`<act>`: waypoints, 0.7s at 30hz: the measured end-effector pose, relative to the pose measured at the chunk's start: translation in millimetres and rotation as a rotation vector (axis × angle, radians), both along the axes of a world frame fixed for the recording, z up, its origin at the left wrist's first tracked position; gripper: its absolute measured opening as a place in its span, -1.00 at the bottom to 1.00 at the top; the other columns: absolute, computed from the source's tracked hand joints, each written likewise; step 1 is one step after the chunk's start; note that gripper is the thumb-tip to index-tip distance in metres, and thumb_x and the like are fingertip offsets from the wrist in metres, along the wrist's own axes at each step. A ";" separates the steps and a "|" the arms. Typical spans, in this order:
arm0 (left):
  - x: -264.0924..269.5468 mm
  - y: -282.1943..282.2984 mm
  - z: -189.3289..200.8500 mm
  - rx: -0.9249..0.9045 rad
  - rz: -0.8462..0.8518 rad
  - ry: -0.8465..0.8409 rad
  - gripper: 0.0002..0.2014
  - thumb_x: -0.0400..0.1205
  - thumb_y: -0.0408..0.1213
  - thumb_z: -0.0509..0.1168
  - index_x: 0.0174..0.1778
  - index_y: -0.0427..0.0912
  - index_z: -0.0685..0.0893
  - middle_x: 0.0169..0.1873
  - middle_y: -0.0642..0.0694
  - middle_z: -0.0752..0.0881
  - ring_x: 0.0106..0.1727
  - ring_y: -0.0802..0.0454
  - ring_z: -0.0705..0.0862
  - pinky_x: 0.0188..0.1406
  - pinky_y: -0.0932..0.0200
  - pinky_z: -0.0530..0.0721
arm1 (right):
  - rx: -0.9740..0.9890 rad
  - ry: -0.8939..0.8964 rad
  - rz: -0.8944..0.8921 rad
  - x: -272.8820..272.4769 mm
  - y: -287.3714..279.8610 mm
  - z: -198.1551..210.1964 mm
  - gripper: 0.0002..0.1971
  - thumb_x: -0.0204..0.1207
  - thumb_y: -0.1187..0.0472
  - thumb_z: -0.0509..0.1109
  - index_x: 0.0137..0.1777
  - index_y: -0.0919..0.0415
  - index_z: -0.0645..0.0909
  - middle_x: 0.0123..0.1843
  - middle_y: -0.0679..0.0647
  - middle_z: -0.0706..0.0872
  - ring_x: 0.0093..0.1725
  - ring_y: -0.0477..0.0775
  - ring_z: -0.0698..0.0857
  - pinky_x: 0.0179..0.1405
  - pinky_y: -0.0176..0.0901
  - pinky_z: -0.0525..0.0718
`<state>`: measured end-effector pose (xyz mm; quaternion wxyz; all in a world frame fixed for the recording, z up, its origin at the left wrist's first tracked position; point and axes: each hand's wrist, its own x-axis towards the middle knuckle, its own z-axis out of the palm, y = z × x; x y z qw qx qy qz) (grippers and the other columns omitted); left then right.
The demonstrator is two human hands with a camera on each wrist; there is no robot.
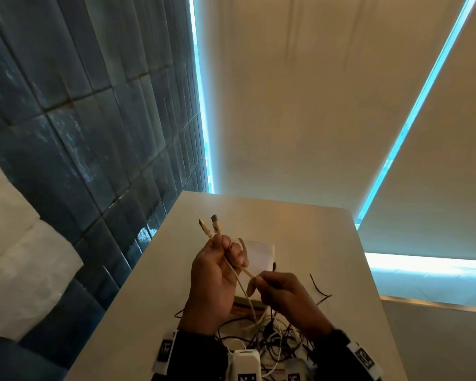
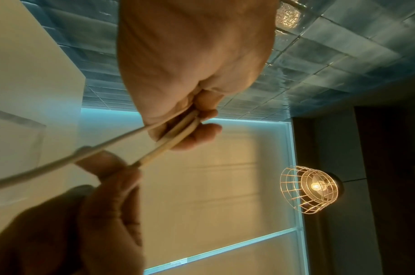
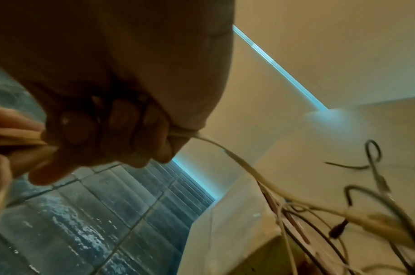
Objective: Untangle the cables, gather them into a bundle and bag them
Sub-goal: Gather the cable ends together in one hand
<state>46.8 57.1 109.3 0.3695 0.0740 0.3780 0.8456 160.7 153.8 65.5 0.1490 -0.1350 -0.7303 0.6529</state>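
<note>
My left hand (image 1: 217,259) is raised above the table and grips white cables (image 1: 248,295) folded together. Two USB plugs (image 1: 210,225) stick up past its fingers. My right hand (image 1: 272,290) pinches the same white strands (image 2: 169,141) just below the left hand, fingers curled round them (image 3: 107,130). From the right hand the white cable (image 3: 249,176) trails down into a tangle of black and white cables (image 1: 272,339) on the table at the near edge.
The white table (image 1: 313,243) stands against a dark tiled wall (image 1: 80,133). A white bag or sheet (image 1: 259,254) lies behind the hands, over a small box (image 1: 248,301). A loose black wire (image 1: 320,290) lies to the right. A caged lamp (image 2: 310,189) hangs overhead.
</note>
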 end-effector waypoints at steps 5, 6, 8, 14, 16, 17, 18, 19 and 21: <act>3.8 4.0 -1.3 0.004 0.068 0.057 -0.65 0.75 -0.41 -0.05 -0.36 -0.19 0.44 -0.58 -0.01 0.31 -0.56 0.11 0.24 -0.49 0.20 0.29 | -0.007 -0.085 -0.041 -1.3 -2.1 -13.4 -0.67 0.70 0.25 0.19 -0.17 0.45 0.66 -0.53 -0.22 0.43 -0.47 -0.23 0.36 -0.41 -0.50 0.38; 3.4 3.9 -1.0 0.005 0.073 0.062 -0.65 0.75 -0.40 -0.05 -0.36 -0.19 0.43 -0.58 -0.01 0.30 -0.56 0.12 0.22 -0.51 0.21 0.29 | -0.029 -0.095 -0.031 -1.5 -1.8 -15.0 -0.67 0.70 0.26 0.18 -0.17 0.47 0.65 -0.54 -0.22 0.44 -0.49 -0.26 0.38 -0.41 -0.51 0.40; 2.8 1.9 -0.3 0.006 0.080 0.063 -0.64 0.76 -0.39 -0.06 -0.36 -0.19 0.43 -0.58 -0.01 0.29 -0.57 0.12 0.21 -0.53 0.23 0.28 | -0.097 -0.122 0.003 -1.5 -3.2 -15.4 -0.69 0.71 0.32 0.14 -0.18 0.47 0.60 -0.58 -0.23 0.50 -0.53 -0.32 0.47 -0.46 -0.55 0.44; 2.1 -5.2 0.5 0.024 0.102 0.055 -0.67 0.75 -0.38 -0.01 -0.36 -0.19 0.43 -0.56 -0.02 0.30 -0.53 0.10 0.20 -0.53 0.24 0.26 | -0.157 -0.185 -0.004 -1.7 -6.1 -28.9 -0.70 0.71 0.33 0.12 -0.18 0.45 0.58 -0.39 -0.01 0.59 -0.47 -0.37 0.56 -0.41 -0.57 0.49; 3.1 -5.9 1.8 0.021 0.098 0.061 -0.67 0.74 -0.39 0.00 -0.36 -0.19 0.44 -0.56 -0.03 0.29 -0.52 0.10 0.20 -0.53 0.24 0.25 | -0.136 -0.203 -0.039 -1.3 -4.4 -38.4 -0.68 0.71 0.31 0.15 -0.23 0.42 0.60 -0.43 -0.08 0.60 -0.48 -0.36 0.54 -0.41 -0.56 0.47; 3.1 -7.5 3.0 0.026 0.098 0.070 -0.67 0.74 -0.38 0.00 -0.36 -0.20 0.44 -0.55 -0.03 0.30 -0.52 0.10 0.21 -0.53 0.24 0.25 | -0.116 -0.211 -0.053 -1.5 -4.1 -43.8 -0.68 0.70 0.31 0.16 -0.25 0.39 0.61 -0.47 -0.13 0.60 -0.48 -0.35 0.53 -0.40 -0.56 0.45; 2.8 -10.1 4.8 0.032 0.101 0.083 -0.67 0.74 -0.36 0.01 -0.36 -0.20 0.44 -0.55 -0.03 0.30 -0.52 0.10 0.22 -0.52 0.23 0.24 | -0.084 -0.226 -0.067 -1.7 -4.3 -49.0 -0.67 0.70 0.30 0.18 -0.29 0.35 0.61 -0.52 -0.15 0.58 -0.48 -0.34 0.52 -0.39 -0.55 0.44; 1.8 -12.1 7.1 0.039 0.104 0.098 -0.67 0.75 -0.35 0.01 -0.36 -0.20 0.44 -0.55 -0.03 0.30 -0.52 0.10 0.22 -0.50 0.23 0.24 | -0.047 -0.242 -0.085 -2.3 -3.1 -55.6 -0.65 0.69 0.30 0.19 -0.33 0.32 0.60 -0.56 -0.17 0.57 -0.47 -0.33 0.51 -0.38 -0.55 0.41; -0.1 -16.5 10.3 0.054 0.106 0.115 -0.67 0.74 -0.37 0.00 -0.36 -0.19 0.44 -0.55 -0.03 0.30 -0.51 0.10 0.23 -0.48 0.22 0.22 | -0.006 -0.290 -0.121 -2.4 -1.5 -69.4 -0.63 0.68 0.29 0.22 -0.40 0.25 0.58 -0.59 -0.20 0.57 -0.47 -0.34 0.51 -0.37 -0.50 0.42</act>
